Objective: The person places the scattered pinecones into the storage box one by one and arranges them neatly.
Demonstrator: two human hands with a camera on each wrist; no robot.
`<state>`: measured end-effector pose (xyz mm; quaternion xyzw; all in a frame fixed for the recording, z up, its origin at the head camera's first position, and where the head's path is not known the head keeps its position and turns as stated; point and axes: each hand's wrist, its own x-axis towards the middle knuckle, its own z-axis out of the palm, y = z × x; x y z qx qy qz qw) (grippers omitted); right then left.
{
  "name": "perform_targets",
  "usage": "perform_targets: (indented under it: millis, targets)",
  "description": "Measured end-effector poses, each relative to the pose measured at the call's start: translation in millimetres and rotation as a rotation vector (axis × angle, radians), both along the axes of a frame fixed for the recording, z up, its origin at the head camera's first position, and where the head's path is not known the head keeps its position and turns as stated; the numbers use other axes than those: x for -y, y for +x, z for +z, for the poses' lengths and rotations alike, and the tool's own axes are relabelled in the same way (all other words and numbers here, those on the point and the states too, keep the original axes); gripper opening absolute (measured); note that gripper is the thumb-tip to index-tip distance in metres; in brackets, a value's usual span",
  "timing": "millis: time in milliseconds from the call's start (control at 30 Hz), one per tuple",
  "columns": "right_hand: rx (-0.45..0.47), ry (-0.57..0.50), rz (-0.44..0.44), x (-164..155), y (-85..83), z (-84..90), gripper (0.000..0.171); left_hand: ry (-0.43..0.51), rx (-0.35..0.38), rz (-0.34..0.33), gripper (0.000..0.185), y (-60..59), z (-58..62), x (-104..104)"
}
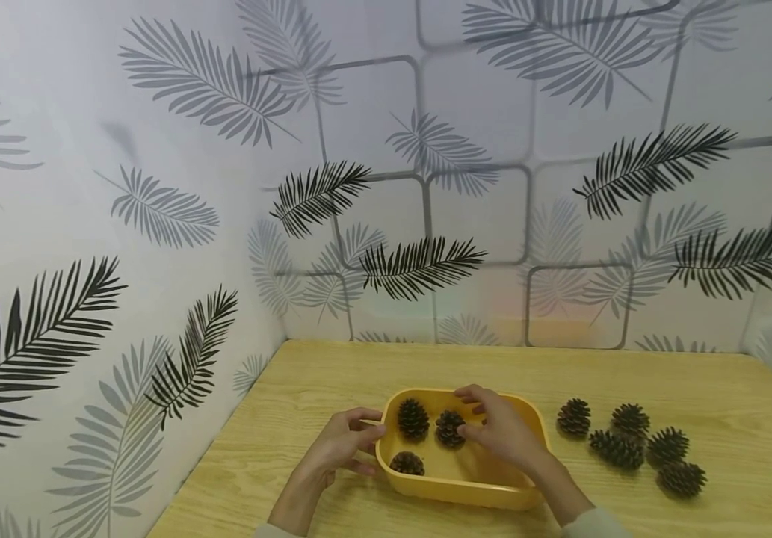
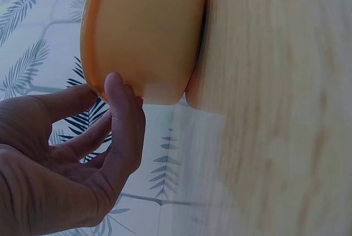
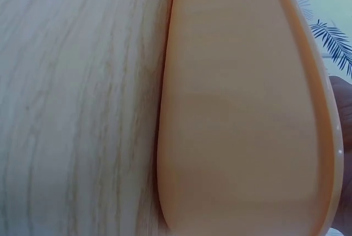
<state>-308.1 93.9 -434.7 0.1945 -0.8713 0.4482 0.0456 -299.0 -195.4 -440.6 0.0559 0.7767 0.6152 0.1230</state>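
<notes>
A yellow plastic basin (image 1: 453,489) stands on the table with three pine cones in it. One pine cone (image 1: 413,419) lies at the back left, another (image 1: 408,463) at the front left. Reaching over the right side, my right hand (image 1: 503,430) has its fingers spread and its thumb beside the third pine cone (image 1: 450,429). My left hand (image 1: 345,441) touches the basin's left end with loosely bent fingers. In the left wrist view, fingertips of the left hand (image 2: 82,159) meet the basin's edge (image 2: 143,38). The basin's wall (image 3: 242,104) hides most of the right hand (image 3: 345,137) in the right wrist view.
Right of the basin, several pine cones lie in a loose group: one pine cone (image 1: 573,418) sits nearest the basin, another (image 1: 681,479) farthest right. The wood-grain table (image 1: 332,366) meets a leaf-patterned wall (image 1: 386,224) behind and at the left.
</notes>
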Motion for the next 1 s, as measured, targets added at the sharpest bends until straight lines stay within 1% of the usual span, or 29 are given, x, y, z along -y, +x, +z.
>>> perform_targets:
  millis: [167, 400, 567, 800, 1000]
  targets:
    - [0.001, -0.016, 0.007, -7, 0.9, 0.2, 0.053, -0.001, -0.010, -0.004, 0.045, 0.3, -0.6, 0]
    - [-0.030, -0.002, -0.027, -17, 4.8, -0.1, 0.050, 0.003, -0.003, 0.007, 0.045, -0.9, -1.5, 0]
    - [-0.040, -0.009, -0.011, -23, 6.5, -0.2, 0.050, 0.003, 0.004, 0.010, 0.045, -0.3, -0.9, 0]
    - [-0.105, -0.003, -0.010, -30, 8.7, 2.3, 0.052, 0.007, 0.006, 0.014, 0.046, -0.7, -1.6, 0]
    - [-0.107, 0.000, -0.008, -37, 11.5, 5.7, 0.052, 0.004, 0.008, 0.012, 0.046, -2.2, -2.8, 0]
